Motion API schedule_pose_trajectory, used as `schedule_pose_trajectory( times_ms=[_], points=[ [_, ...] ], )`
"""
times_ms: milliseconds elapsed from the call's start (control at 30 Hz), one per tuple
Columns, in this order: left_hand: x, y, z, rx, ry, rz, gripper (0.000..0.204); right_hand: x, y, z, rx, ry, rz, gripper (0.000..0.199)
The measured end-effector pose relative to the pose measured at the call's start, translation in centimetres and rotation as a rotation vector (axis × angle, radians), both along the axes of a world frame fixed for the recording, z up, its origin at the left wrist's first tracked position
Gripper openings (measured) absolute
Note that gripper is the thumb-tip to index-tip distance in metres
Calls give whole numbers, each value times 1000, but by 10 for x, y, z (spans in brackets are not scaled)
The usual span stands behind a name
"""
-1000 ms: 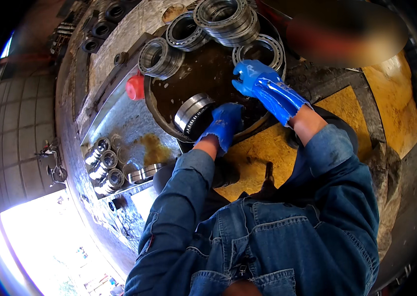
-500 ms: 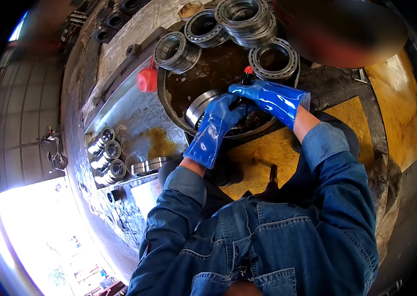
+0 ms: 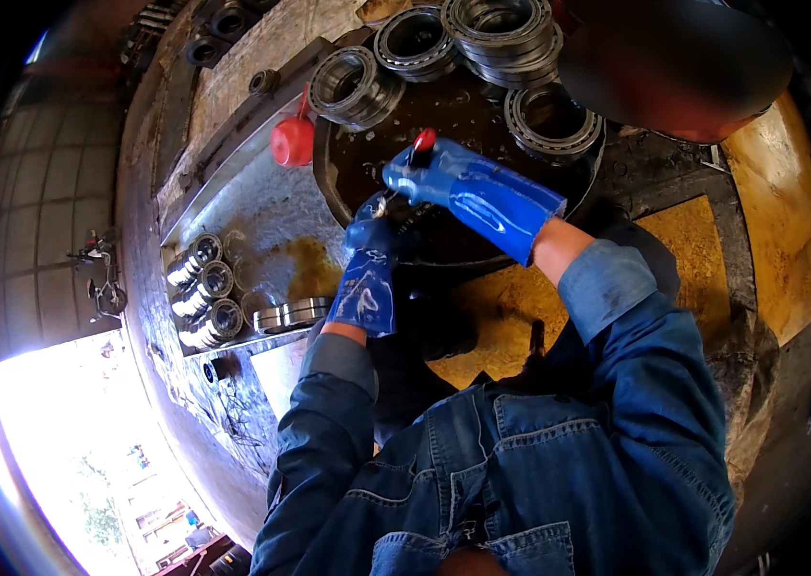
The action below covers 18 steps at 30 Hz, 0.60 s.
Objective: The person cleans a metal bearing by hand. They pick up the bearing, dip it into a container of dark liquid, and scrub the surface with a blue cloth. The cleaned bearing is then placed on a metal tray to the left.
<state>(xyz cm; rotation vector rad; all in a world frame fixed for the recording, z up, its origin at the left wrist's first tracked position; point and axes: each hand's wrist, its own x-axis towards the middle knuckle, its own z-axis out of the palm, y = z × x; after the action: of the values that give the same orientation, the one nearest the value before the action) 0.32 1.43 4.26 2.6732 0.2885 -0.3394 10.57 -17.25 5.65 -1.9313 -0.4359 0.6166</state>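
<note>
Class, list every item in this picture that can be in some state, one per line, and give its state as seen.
Left blue rubber glove: fingers down in the dark round basin.
Right blue rubber glove: closed around a red-tipped tool.
Steel bearing rings on the basin rim: stacked flat.
Red oil can: upright on the bench.
Smaller bearings at left: lined up on edge.

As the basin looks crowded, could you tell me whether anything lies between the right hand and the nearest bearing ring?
Nothing visible: only bare basin floor separates the right hand from the bearing ring beyond it.
</note>
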Motion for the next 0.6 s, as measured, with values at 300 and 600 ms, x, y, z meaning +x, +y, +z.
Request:
schedule_pose_trajectory(
  times_ms=[300, 600],
  points=[
    [21, -11, 26, 279, 121, -128, 79, 9, -51, -35, 2, 332, -220, 50],
    [87, -66, -16, 518, 146, -386, 22, -23, -41, -61, -355, 83, -289, 47]
  ],
)
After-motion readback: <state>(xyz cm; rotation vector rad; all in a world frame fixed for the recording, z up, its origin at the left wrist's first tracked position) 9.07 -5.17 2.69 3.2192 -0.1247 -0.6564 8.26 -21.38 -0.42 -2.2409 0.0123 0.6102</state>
